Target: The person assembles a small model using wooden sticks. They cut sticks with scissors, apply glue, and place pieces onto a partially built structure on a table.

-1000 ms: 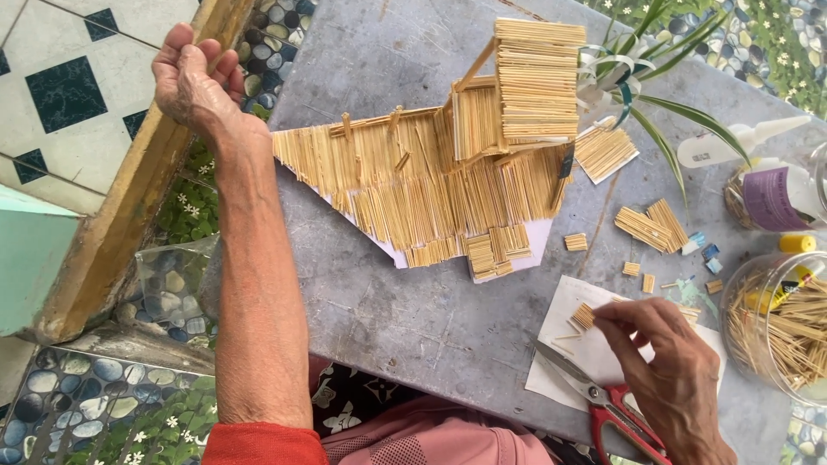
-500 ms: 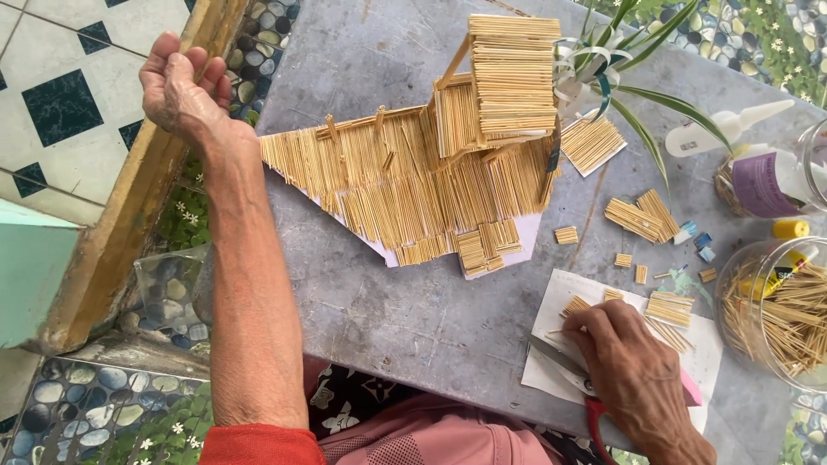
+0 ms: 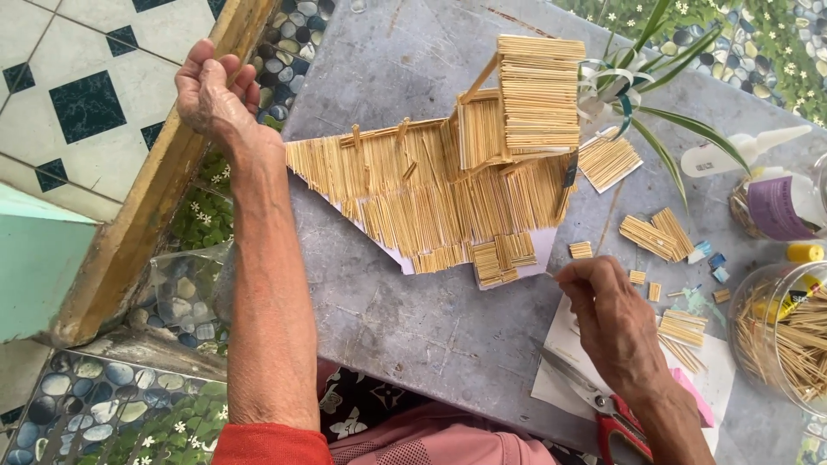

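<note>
Pinching a toothpick (image 3: 551, 275), your right hand (image 3: 616, 323); left hand (image 3: 211, 90) curled empty, upper left. Lay it flush along the model (image 3: 448, 194) edge.

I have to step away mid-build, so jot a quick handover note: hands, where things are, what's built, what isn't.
Left hand: raised off the table's left edge, fingers curled; whether it holds anything cannot be told.
Right hand: pinching a thin stick just below the stick model.
Model lies mid-table; its base, walls and a slatted roof panel are up.
Cut panels and jar of sticks sit right; scissors near the wrist.
Loose panels not yet attached.
</note>
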